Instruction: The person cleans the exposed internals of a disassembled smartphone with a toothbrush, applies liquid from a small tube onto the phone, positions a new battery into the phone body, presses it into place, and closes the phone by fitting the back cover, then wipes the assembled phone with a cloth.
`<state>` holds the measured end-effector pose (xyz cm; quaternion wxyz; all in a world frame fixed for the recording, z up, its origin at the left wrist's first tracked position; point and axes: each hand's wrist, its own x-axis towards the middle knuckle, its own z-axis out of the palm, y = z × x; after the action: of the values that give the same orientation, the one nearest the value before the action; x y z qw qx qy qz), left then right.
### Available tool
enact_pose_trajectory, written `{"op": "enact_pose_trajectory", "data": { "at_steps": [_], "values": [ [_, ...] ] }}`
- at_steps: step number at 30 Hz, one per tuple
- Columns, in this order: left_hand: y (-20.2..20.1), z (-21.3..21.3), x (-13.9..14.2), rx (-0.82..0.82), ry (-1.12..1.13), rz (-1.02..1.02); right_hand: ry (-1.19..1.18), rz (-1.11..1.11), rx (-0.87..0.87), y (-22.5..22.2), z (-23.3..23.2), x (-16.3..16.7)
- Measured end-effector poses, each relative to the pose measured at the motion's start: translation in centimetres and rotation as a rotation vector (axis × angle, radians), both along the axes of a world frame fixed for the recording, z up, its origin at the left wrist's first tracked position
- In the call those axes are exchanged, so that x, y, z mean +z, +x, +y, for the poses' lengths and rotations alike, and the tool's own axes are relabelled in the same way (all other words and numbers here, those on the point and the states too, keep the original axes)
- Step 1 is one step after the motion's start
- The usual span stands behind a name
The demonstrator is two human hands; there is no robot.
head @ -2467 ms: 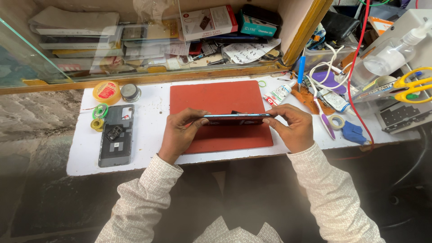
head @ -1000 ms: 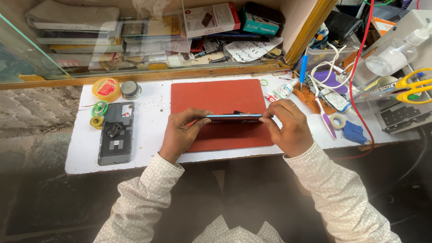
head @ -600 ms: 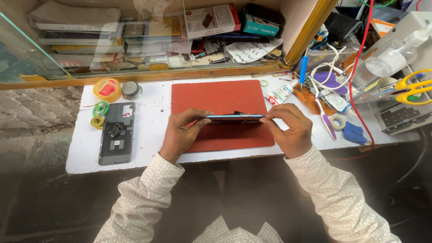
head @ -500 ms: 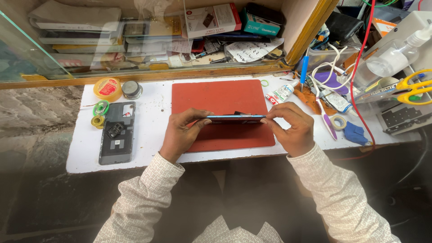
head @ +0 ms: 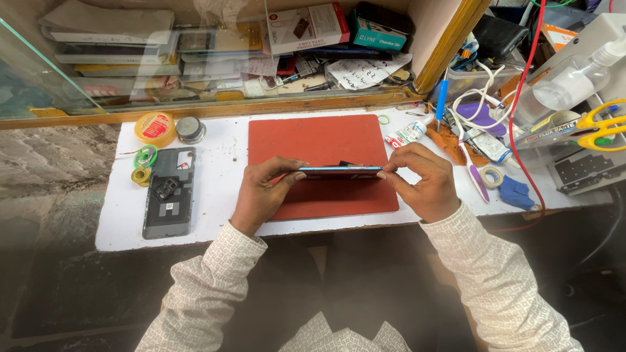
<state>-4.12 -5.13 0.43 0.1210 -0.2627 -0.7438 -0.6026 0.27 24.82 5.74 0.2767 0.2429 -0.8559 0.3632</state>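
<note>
Head view: both hands are holding a slim blue phone point(head: 339, 171) edge-on, level, just above the red work mat point(head: 326, 140) on the white bench top point(head: 222, 169). Left hand point(head: 261, 195) is pinching the phone's left end, thumb and fingertips point(head: 297, 176) pressed together on its edge. Right hand point(head: 424, 182) is pinching the right end the same way, fingers curled and closed on the edge. Phone is sitting between the two hands, over the near half of the mat; can't tell if it is touching the mat.

Left of the mat, a dark phone back panel point(head: 169, 192) is lying flat, with small tape rolls point(head: 143, 163) just beside it and a yellow tape roll point(head: 155, 127) farther back. Right of the mat, a small glue tube point(head: 407, 133), a blue-handled tool point(head: 442, 101), white cables point(head: 479, 91) and yellow scissors point(head: 603, 124) are lying in clutter. A glass pane point(head: 45, 78) is standing at the far left.
</note>
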Motion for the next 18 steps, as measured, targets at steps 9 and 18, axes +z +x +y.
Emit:
{"op": "enact_pose_trajectory", "data": {
  "at_steps": [9, 18],
  "values": [
    [0.0, 0.1, 0.0, 0.004, -0.003, 0.001, 0.038, 0.119, 0.000, 0.0, 0.1, -1.0],
    [-0.1, 0.2, 0.0, -0.009, 0.007, -0.009, 0.064, 0.278, -0.012, -0.3, -0.2, -1.7]
  ]
}}
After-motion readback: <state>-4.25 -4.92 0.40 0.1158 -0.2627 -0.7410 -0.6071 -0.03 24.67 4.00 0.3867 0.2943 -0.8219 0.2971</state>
